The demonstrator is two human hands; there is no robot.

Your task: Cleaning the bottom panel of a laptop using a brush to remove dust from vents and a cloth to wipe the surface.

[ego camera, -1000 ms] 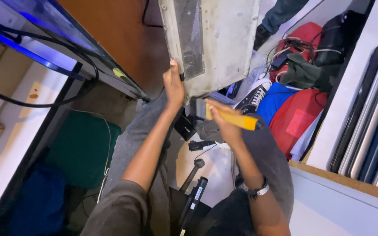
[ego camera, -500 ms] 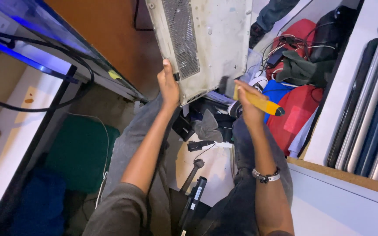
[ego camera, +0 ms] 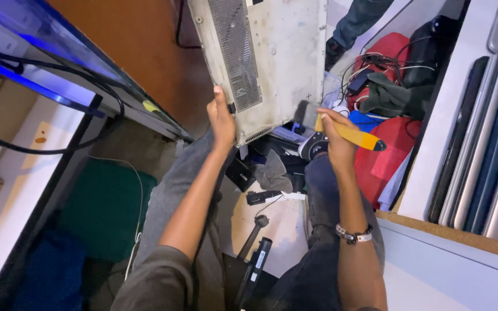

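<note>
The landmark is the large off-white, stained metal casing with a perforated vent strip (ego camera: pixel 266 57), held upright above the person's knees.

Change noted: against the two earlier views, the casing now shows its broad face and its vent strip squarely to the camera, where a second ago it was seen more edge-on. The left hand (ego camera: pixel 221 121) keeps its place on the casing's lower left edge. The right hand (ego camera: pixel 332 135) has moved from below the casing, in front of the lap, out to the casing's lower right corner.

Left hand: fingers clenched on the casing's edge beside the vent strip, bearing the casing. Right hand: fingers closed around the yellow-handled brush with a dark tip (ego camera: pixel 350 135); its dark bristle end sits against the casing's lower right corner and the handle points away to the right.

Judgement: the brush has been brought onto the casing, so the cleaning of that corner appears to be in hand, with the casing turned to expose the face being worked.

Surroundings: below the casing, between the legs, lie a grey cloth (ego camera: pixel 272 173) and dark tools (ego camera: pixel 253 265) on the floor. Right of the casing, red and blue bags (ego camera: pixel 390 152) and tangled cables. Far right of the casing, a white shelf (ego camera: pixel 433 167) holds laptops on edge. Left of the casing, a desk (ego camera: pixel 12 144) with black cables.
</note>
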